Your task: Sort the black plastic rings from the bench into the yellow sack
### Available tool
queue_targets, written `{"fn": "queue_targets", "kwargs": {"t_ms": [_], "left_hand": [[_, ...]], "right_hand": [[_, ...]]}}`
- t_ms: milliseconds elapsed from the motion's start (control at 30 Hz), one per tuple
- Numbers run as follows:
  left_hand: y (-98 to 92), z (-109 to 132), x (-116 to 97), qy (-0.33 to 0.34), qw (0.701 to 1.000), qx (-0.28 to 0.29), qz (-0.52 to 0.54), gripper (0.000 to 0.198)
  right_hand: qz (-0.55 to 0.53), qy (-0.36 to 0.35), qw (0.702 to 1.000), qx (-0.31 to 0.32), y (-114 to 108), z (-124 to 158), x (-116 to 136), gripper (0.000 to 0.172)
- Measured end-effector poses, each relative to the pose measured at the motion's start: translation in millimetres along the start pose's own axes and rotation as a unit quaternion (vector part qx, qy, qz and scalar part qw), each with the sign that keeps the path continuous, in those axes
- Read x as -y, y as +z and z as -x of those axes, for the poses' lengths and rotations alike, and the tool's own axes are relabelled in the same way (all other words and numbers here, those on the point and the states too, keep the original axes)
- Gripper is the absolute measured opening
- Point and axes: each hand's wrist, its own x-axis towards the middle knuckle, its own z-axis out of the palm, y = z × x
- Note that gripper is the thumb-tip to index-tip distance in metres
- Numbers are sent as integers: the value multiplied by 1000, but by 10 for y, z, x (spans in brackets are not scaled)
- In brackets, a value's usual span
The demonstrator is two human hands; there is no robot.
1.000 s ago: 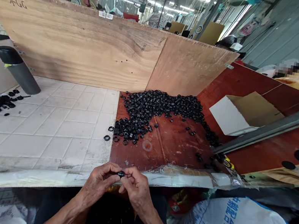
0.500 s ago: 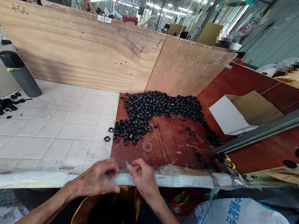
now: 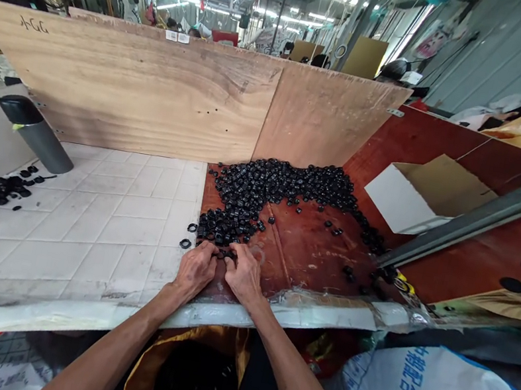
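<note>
We have both hands at the near left end of the pile of black rings (image 3: 287, 186), which spreads over the red board (image 3: 306, 250) toward the far panel (image 3: 157, 93). Our left hand (image 3: 197, 269) is curled, our right hand (image 3: 245, 274) bent at the fingers — a few dark pieces (image 3: 224, 254) show between them, but we cannot tell whether either hand pinches one. Just left of the pile, two loose rings (image 3: 185, 243) lie on the white tabletop (image 3: 96, 213). Nearest us, below the table edge, an orange-yellow bag (image 3: 143, 362) gapes — dark inside.
</note>
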Motion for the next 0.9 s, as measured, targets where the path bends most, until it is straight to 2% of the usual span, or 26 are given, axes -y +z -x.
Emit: {"fn": "queue_targets", "kwargs": {"t_ms": [167, 267, 367, 433, 567, 667, 800, 900], "left_hand": [[11, -1, 18, 13, 1000, 5, 26, 17], [8, 2, 29, 22, 998, 0, 55, 12], [-11, 35, 33, 21, 997, -12, 69, 9], [-24, 61, 22, 18, 997, -15, 77, 13], [-48, 91, -28, 23, 992, -6, 126, 22], [-70, 94, -73, 16, 981, 3, 195, 23], [-74, 78, -86, -15, 963, -8, 268, 25], [-34, 67, -47, -39, 960, -16, 278, 29]], "right_hand": [[-58, 1, 998, 9, -44, -15, -47, 19], [-147, 58, 987, -4, -57, -26, -71, 15], [-260, 120, 958, -12, -97, -22, -54, 21], [-301, 115, 946, -6, -133, -16, -21, 22], [-294, 75, 953, 10, -175, -21, 30, 20], [-317, 57, 947, 13, -179, -32, 33, 21], [-366, 73, 927, 23, -203, -19, 43, 19], [-373, 83, 924, 3, -214, 2, 50, 19]]}}
